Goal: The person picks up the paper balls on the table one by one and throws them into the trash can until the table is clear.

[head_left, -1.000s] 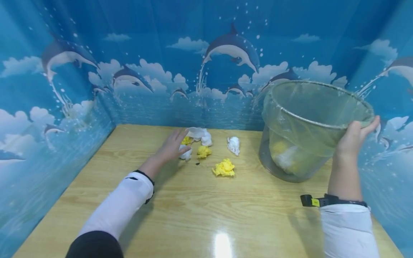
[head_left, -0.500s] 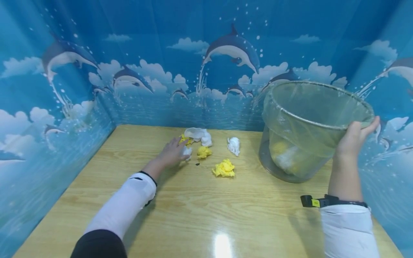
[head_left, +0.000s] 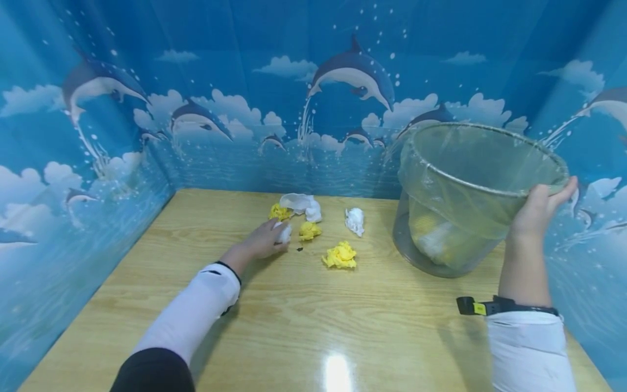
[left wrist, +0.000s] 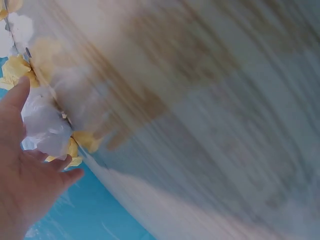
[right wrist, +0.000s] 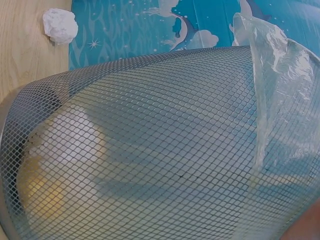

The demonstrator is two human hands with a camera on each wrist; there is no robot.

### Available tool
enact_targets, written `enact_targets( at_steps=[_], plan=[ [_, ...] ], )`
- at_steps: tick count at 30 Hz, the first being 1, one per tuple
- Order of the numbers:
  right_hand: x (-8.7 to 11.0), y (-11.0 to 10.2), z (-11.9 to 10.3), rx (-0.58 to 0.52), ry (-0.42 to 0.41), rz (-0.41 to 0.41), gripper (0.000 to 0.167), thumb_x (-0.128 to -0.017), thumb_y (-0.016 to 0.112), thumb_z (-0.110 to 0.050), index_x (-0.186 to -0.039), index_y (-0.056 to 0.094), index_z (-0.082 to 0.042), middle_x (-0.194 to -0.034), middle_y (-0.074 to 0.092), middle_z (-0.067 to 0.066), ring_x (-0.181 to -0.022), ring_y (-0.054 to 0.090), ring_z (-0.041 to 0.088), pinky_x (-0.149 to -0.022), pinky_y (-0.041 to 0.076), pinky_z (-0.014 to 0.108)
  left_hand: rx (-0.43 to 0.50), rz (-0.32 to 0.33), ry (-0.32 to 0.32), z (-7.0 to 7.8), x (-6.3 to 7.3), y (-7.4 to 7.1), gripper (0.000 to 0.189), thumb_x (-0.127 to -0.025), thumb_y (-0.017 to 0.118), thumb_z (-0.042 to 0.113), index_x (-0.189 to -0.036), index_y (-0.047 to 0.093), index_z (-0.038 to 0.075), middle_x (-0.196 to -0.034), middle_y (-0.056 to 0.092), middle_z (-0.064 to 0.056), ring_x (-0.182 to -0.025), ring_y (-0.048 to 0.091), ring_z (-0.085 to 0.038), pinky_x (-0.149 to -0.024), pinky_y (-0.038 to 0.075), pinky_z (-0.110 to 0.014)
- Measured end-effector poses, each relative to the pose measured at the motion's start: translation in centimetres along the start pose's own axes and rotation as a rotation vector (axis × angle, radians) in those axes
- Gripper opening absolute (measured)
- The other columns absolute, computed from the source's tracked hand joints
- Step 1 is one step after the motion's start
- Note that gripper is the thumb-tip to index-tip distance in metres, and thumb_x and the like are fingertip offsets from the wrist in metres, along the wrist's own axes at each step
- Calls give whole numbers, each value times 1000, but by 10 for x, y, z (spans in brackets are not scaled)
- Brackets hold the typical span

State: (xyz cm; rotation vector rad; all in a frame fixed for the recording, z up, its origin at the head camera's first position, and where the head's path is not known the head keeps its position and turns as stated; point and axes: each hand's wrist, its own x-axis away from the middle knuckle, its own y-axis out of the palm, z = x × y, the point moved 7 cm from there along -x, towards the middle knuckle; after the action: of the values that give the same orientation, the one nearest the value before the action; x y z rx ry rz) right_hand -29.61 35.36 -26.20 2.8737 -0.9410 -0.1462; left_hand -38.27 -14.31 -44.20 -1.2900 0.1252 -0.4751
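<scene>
My left hand (head_left: 259, 239) is low over the table, its thumb and fingers around a crumpled white paper ball (head_left: 284, 233). In the left wrist view that white ball (left wrist: 45, 122) sits between the thumb and the curled fingers. Right beside it lie a yellow paper ball (head_left: 279, 212) and another yellow ball (head_left: 309, 231). With my right hand (head_left: 531, 218) I grip the rim of a mesh wastebasket (head_left: 480, 204), which is tilted and lined with a translucent greenish bag. Yellow and white crumpled paper shows inside it, through the mesh (right wrist: 175, 150).
Behind the left hand lies a thin white piece (head_left: 303, 206). Nearer the basket are a white paper ball (head_left: 355, 221) and a bright yellow one (head_left: 340, 255). A small dark scrap (head_left: 300, 249) lies on the wooden table (head_left: 313, 316). A dolphin-print curtain (head_left: 220, 65) surrounds the table.
My left hand has come down and back from over the yellow paper, and its fingers have closed around the white ball. The right hand and wastebasket have stayed put.
</scene>
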Motion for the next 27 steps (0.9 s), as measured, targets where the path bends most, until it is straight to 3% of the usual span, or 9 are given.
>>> enact_targets(
  at_steps=[10, 19, 27],
  plan=[
    [-1, -1, 0, 0, -4, -3, 66, -100, 22, -26, -150, -19, -41, -156, -23, -21, -141, -14, -7, -116, -5, 18, 16, -17, 12, 6, -2, 0, 61, -101, 51, 36, -151, 31, 9, -156, 20, -26, -145, 19, -43, -117, 22, -56],
    [0, 1, 0, 8, 8, -12, 66, -100, 21, -26, -149, -20, -42, -156, -24, -22, -141, -15, -6, -115, -2, 19, 22, -20, 2, 14, -5, -1, 51, -99, 54, 34, -140, 48, 3, -144, 43, -20, -136, 39, -36, -113, 32, -48],
    [0, 0, 0, 11, 6, -10, 66, -100, 20, -26, -149, -20, -42, -156, -24, -22, -141, -15, -6, -115, -2, 19, -54, -37, 28, 19, -11, 2, 40, -97, 58, 24, -130, 57, 2, -131, 52, -18, -120, 52, -32, -102, 44, -46]
  ],
)
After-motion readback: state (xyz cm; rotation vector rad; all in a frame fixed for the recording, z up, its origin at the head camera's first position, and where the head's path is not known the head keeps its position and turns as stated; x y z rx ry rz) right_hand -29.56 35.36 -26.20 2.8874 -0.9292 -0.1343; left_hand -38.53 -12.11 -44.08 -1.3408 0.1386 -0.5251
